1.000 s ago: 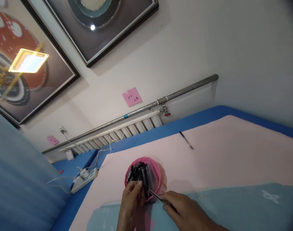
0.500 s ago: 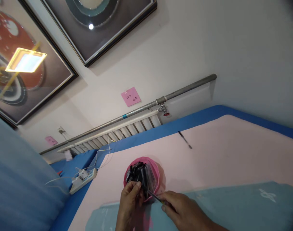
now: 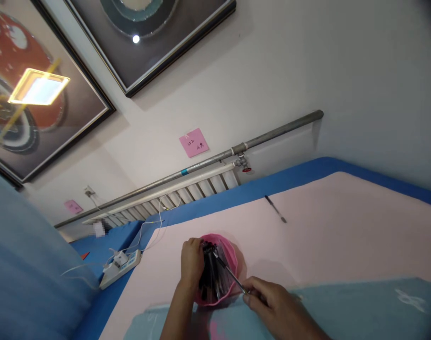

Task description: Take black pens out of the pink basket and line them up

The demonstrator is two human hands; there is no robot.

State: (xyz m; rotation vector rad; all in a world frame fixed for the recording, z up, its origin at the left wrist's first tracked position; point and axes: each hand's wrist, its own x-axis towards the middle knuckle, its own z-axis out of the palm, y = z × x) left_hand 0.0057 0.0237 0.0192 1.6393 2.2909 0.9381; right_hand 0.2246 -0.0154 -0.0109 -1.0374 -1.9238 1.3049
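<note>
A pink cup [image 3: 231, 257] packed with several black pens [image 3: 211, 274] stands on a pink table surface [image 3: 325, 236]. My left hand [image 3: 191, 260] is wrapped round the cup's left side, fingers closed on it. My right hand [image 3: 272, 304] pinches a thin pen [image 3: 228, 269] by its lower end, with the pen's tip angled up into the bunch in the cup. A lone black pen [image 3: 275, 208] lies further back on the pink surface, well away from both hands.
A blue cloth edge [image 3: 289, 178] borders the pink surface. A white power strip [image 3: 119, 267] with cables lies at the left. A radiator [image 3: 180, 193] and pipe run along the wall, under framed pictures and a pink note [image 3: 193, 142]. A teal sheet [image 3: 360, 307] covers the near table.
My left hand has slid up from below the cup to grip its left side. The pen in my right hand has swung up, its tip now in among the pens in the cup.
</note>
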